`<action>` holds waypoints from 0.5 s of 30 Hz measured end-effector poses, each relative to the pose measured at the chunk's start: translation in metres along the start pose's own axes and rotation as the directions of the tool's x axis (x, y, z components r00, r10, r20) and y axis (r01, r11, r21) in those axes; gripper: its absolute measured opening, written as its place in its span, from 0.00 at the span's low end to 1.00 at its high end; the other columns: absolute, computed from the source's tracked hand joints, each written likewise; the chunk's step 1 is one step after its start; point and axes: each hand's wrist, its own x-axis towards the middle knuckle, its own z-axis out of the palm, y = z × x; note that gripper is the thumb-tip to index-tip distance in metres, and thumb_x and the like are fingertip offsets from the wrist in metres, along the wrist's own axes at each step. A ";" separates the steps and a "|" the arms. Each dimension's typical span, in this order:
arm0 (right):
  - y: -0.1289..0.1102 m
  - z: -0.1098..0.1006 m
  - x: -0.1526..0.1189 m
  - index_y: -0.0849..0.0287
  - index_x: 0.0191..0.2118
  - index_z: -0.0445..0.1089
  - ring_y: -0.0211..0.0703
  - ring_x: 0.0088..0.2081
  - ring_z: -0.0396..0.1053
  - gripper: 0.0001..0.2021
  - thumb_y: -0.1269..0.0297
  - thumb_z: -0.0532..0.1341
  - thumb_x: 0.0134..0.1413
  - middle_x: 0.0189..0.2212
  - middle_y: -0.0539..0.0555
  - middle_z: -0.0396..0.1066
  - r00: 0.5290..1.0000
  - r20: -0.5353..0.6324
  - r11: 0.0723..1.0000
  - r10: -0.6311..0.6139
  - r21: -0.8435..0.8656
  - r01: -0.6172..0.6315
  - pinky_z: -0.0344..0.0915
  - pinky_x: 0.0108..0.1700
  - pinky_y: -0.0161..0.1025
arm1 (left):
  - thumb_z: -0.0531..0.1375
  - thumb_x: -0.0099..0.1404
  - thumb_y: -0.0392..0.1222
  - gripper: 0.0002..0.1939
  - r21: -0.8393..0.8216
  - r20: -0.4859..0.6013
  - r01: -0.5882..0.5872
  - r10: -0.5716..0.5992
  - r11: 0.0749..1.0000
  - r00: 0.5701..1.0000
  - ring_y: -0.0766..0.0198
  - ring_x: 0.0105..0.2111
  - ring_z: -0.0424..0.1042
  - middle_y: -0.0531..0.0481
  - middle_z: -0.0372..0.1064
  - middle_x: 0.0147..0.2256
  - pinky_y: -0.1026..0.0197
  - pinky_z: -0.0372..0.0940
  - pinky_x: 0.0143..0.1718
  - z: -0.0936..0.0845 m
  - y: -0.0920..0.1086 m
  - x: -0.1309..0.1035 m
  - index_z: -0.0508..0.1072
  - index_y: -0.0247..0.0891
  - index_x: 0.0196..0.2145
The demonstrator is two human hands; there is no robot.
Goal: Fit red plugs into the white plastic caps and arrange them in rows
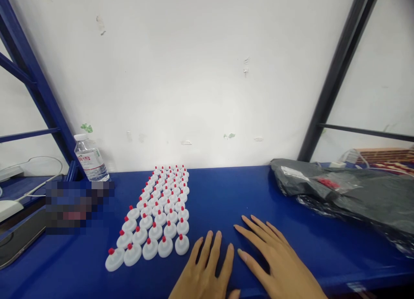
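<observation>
My left hand [207, 269] lies flat at the front of the blue tabletop [223, 195], fingers spread and pointing away from me. Beside it, my right hand [274, 258] rests palm down, its fingers also apart. Neither holds anything. Just left of my left hand stand several rows of round white caps [150, 249] with small red tips, set upright in a tight block that runs back to the wall. The nearest cap [182, 245] is close to my left fingers but not touched by them.
A clear water bottle [91, 159] stands at the back left. Part of the left side is pixelated, next to a dark phone-like object [22, 238] and a white cable [39, 187]. On the right lies a dark plastic bag [355, 204] with small red pieces [328, 182] in clear plastic.
</observation>
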 end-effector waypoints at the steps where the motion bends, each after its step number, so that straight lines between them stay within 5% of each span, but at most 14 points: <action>1: 0.000 0.000 0.000 0.39 0.67 0.56 0.56 0.65 0.57 0.26 0.50 0.54 0.66 0.66 0.49 0.57 1.000 0.000 1.000 0.002 0.003 -0.002 0.59 0.64 0.61 | 0.49 0.71 0.58 0.30 -0.007 0.005 0.000 0.000 1.000 1.000 0.47 0.55 0.69 0.37 0.69 0.56 0.50 0.60 0.52 0.000 0.000 0.000 0.63 0.36 0.62; 15: 0.000 0.000 0.000 0.39 0.67 0.55 0.56 0.66 0.57 0.25 0.49 0.54 0.66 0.66 0.48 0.57 1.000 0.006 1.000 0.007 -0.004 -0.007 0.59 0.64 0.62 | 0.49 0.71 0.58 0.32 -0.036 0.021 0.015 -0.014 0.999 1.000 0.46 0.56 0.68 0.36 0.68 0.57 0.50 0.60 0.53 0.001 0.000 -0.002 0.60 0.36 0.64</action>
